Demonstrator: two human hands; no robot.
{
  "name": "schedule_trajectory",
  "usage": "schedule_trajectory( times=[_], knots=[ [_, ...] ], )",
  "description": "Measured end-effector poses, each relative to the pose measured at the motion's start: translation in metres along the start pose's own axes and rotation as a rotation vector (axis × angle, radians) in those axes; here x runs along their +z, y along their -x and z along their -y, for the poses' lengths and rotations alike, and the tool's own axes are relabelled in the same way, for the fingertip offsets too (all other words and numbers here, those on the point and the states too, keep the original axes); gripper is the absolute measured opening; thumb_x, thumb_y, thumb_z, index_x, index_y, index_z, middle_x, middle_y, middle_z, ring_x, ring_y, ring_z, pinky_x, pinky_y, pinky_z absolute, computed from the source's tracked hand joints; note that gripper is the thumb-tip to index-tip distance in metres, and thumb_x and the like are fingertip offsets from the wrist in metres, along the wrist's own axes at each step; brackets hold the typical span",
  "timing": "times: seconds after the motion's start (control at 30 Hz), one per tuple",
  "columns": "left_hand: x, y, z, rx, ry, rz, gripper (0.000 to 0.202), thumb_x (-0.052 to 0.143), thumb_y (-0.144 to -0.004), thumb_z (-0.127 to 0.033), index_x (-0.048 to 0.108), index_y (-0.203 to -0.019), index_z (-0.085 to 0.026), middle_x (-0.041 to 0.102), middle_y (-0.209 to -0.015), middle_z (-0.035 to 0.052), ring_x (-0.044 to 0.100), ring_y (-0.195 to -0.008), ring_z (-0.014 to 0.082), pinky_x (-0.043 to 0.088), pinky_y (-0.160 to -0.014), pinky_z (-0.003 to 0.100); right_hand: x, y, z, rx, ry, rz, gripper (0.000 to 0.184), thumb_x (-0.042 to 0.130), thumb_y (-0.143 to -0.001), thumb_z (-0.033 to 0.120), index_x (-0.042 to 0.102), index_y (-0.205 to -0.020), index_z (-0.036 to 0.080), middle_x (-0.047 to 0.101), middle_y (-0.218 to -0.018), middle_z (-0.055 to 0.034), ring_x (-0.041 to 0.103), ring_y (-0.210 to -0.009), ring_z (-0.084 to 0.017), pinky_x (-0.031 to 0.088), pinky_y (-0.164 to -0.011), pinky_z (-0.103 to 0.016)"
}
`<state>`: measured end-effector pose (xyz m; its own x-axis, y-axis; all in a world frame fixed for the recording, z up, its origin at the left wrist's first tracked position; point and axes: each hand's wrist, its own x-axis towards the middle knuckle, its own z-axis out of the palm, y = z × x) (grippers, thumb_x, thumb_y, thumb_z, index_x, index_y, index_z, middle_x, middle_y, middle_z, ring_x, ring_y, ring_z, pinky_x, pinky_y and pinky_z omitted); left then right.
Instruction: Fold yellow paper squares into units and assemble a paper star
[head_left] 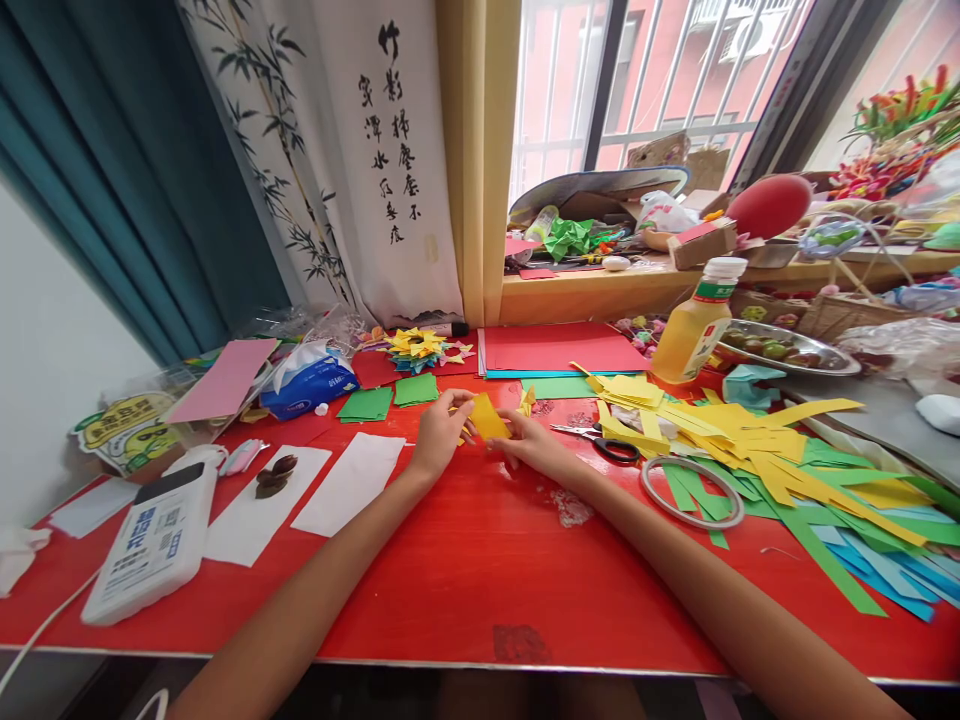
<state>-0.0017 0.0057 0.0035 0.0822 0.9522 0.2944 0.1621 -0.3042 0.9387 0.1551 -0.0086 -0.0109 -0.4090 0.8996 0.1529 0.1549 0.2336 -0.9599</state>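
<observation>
Between my two hands is a small yellow piece of paper (489, 418), raised above the red table (450, 560). The fingers of my left hand (442, 432) close on its left edge. My right hand (536, 440) pinches it from the right side. Just behind my right hand stands a small folded yellow paper piece (527, 402). Black-handled scissors (616, 450) lie to the right of that hand, near a roll of tape (691, 492). Left of my left hand, white paper sheets (351, 484) lie flat.
Yellow paper strips (720, 430) and green strips (832, 540) pile up at the right. A juice bottle (690, 335) stands behind them. Green squares (366, 404), a folded-paper ring (416, 350) and red sheets (562, 348) lie at the back. A white box (154, 545) sits left.
</observation>
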Motion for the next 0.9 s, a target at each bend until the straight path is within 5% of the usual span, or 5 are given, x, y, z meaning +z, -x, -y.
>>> schedule_trajectory(
  times=[0.2, 0.33, 0.6, 0.77, 0.9],
  knots=[
    [-0.001, -0.005, 0.005, -0.022, 0.105, -0.056, 0.022, 0.052, -0.072, -0.026, 0.047, -0.091, -0.015, 0.047, -0.085, 0.0025, 0.059, -0.059, 0.0092, 0.052, -0.047, 0.022, -0.004, -0.007, -0.005, 0.013, -0.245, -0.186, 0.024, 0.053, -0.072, 0.034, 0.048, -0.089, 0.018, 0.055, -0.063, 0.0017, 0.047, -0.042, -0.008, 0.037, -0.038, -0.019],
    [0.0, -0.007, 0.007, -0.045, 0.097, 0.031, 0.024, 0.053, -0.072, -0.02, 0.047, -0.094, -0.014, 0.049, -0.08, 0.002, 0.06, -0.063, 0.0112, 0.05, -0.046, 0.019, -0.006, -0.007, -0.002, -0.038, -0.384, -0.23, 0.023, 0.056, -0.069, 0.034, 0.049, -0.083, 0.017, 0.056, -0.079, -0.0018, 0.055, -0.056, -0.01, 0.046, -0.051, -0.022],
    [0.001, -0.003, 0.009, 0.006, -0.068, 0.143, 0.027, 0.047, -0.075, -0.017, 0.048, -0.102, -0.016, 0.055, -0.081, 0.0029, 0.06, -0.07, 0.0135, 0.052, -0.054, 0.024, -0.01, -0.008, -0.007, -0.058, -0.397, -0.247, 0.023, 0.059, -0.068, 0.036, 0.053, -0.077, 0.016, 0.054, -0.073, -0.0009, 0.057, -0.061, -0.011, 0.048, -0.062, -0.026],
    [-0.005, 0.004, -0.014, 0.475, -0.629, 0.08, 0.027, 0.039, -0.079, -0.015, 0.052, -0.103, -0.018, 0.054, -0.103, 0.0073, 0.05, -0.099, 0.018, 0.042, -0.086, 0.035, -0.013, -0.009, -0.013, -0.037, -0.374, -0.331, 0.024, 0.059, -0.066, 0.037, 0.054, -0.075, 0.016, 0.056, -0.071, -0.0019, 0.057, -0.058, -0.012, 0.049, -0.059, -0.025],
    [-0.007, 0.048, -0.072, 0.862, -0.8, 0.192, 0.03, 0.034, -0.081, -0.016, 0.054, -0.103, -0.023, 0.058, -0.098, 0.0071, 0.051, -0.096, 0.0181, 0.044, -0.083, 0.033, -0.013, -0.01, -0.012, -0.001, -0.399, -0.351, 0.02, 0.06, -0.064, 0.033, 0.052, -0.068, 0.016, 0.055, -0.064, 0.0, 0.054, -0.053, -0.01, 0.047, -0.054, -0.023]
  ],
)
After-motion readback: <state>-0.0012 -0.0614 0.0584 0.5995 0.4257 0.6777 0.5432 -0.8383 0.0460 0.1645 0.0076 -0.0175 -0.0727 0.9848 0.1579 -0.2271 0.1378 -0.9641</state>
